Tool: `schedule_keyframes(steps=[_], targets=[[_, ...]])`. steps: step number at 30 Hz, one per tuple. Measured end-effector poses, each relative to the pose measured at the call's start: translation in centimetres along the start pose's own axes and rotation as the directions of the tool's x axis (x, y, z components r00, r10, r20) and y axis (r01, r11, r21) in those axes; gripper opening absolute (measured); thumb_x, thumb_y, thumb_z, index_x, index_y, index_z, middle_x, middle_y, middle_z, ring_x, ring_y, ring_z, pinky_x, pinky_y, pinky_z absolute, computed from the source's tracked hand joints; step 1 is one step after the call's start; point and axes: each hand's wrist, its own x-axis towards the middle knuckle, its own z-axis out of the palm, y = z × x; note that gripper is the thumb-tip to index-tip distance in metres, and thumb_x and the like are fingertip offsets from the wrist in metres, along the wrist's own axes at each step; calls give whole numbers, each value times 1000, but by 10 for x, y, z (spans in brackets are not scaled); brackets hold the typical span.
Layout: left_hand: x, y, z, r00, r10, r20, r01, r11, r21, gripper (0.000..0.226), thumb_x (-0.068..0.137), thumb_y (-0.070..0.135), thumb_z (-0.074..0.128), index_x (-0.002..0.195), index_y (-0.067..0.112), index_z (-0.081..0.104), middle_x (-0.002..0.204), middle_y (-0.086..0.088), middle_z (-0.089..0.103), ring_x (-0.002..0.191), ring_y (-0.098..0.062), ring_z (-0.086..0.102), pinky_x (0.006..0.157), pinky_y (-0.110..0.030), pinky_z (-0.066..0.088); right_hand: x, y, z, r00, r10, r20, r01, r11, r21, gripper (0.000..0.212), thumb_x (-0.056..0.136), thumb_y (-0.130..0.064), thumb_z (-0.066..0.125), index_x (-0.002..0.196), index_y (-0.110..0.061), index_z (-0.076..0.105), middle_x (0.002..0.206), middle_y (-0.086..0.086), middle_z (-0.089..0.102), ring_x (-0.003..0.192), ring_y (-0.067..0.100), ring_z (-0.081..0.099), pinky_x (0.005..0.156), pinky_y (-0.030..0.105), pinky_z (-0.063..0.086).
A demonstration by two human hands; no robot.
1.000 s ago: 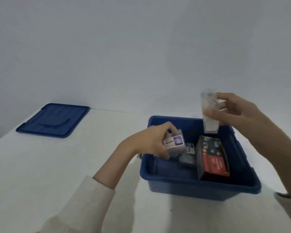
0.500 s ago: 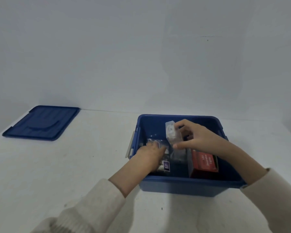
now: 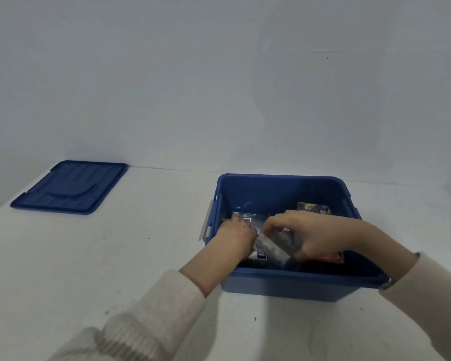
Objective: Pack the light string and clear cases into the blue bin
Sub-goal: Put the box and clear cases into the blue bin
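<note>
Deep blue on the bin [image 3: 284, 183] right of centre and the lid [image 3: 71, 188] at left. White, faintly speckled, on the bench [image 3: 115, 256]. Cream ribbing on the sleeves [image 3: 151, 321]. Red-orange with dark multicoloured print on the light-string box [image 3: 314, 208]; greyish see-through on the clear case [image 3: 271, 250], purple-and-white on a label [image 3: 261, 254] beside it.

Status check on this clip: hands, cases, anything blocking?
Right hand grips clear case, low inside blue bin. Left hand on purple-labelled case, grip unclear. Light string box already in. Lid off, far left.

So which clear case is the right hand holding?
The tilted clear case; the purple-labelled case lies flat under the left hand instead.
</note>
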Motion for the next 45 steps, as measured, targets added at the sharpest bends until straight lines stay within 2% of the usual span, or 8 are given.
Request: schedule_keyframes(steps=[5, 8, 13, 18, 23, 29, 40, 45], targets=[[1, -1, -1, 1000, 7, 18, -6, 1000, -10, 45, 95, 16, 46, 139, 8, 37, 144, -20, 36, 133, -34, 31, 107, -42, 35, 11, -7, 7, 974, 91, 209, -64, 989, -131, 48, 82, -16, 65, 126, -22, 46, 117, 1, 56, 99, 15, 52, 83, 25, 46], [2, -1, -2, 1000, 1, 25, 0, 999, -37, 44, 94, 12, 47, 137, 7, 39, 142, -20, 37, 131, -33, 34, 106, -42, 36, 12, -6, 9, 958, 154, 241, -128, 984, -121, 53, 84, -15, 63, 131, -21, 38, 102, -2, 55, 86, 12, 52, 69, 19, 44], [4, -1, -2, 999, -14, 30, 16, 997, -73, 45, 95, 14, 47, 138, 9, 37, 142, -20, 36, 131, -33, 34, 106, -42, 36, 16, -11, 15, 977, 182, 110, -160, 970, -182, 48, 84, -29, 64, 126, -17, 43, 84, -12, 50, 74, 6, 48, 62, 18, 41], [9, 0, 0, 997, -41, 58, 47, 993, -112, 45, 95, 18, 47, 138, 10, 38, 143, -17, 37, 129, -30, 37, 105, -41, 38, 14, -19, 19, 947, 177, -268, -254, 923, -288, 71, 80, -60, 54, 134, -25, 26, 82, -5, 54, 74, 15, 49, 72, 31, 46], [3, -1, -3, 999, -36, 38, 43, 983, -179, 61, 94, 18, 49, 146, 11, 18, 145, -21, 29, 132, -35, 32, 106, -42, 35, 17, -25, 20, 955, 216, -203, -266, 926, -267, 48, 86, -53, 51, 123, -25, 40, 97, 3, 60, 81, 18, 47, 72, 31, 41], [0, 0, -4, 999, -32, 24, 36, 982, -187, 60, 89, 13, 57, 141, 13, 26, 144, -21, 30, 131, -35, 34, 104, -43, 37, 30, -21, 31, 903, 337, -266, -414, 846, -337, 45, 89, -46, 50, 117, -11, 53, 115, 12, 57, 104, 27, 55, 74, 31, 40], [2, -1, -2, 1000, -23, 4, 23, 985, -169, 61, 89, 12, 57, 142, 13, 26, 144, -21, 30, 131, -36, 35, 103, -43, 37, 30, -15, 31, 970, 224, -91, -231, 746, -624, 52, 90, -51, 48, 118, -8, 52, 119, 10, 61, 107, 27, 58, 78, 33, 41], [3, -1, 0, 1000, -8, -8, 7, 988, -153, 59, 90, 10, 54, 142, 12, 26, 143, -22, 32, 130, -36, 36, 102, -43, 38, 22, -6, 28, 988, 154, 1, -109, 701, -705, 34, 93, -31, 49, 123, -15, 47, 118, 10, 60, 109, 26, 54, 87, 37, 43]])
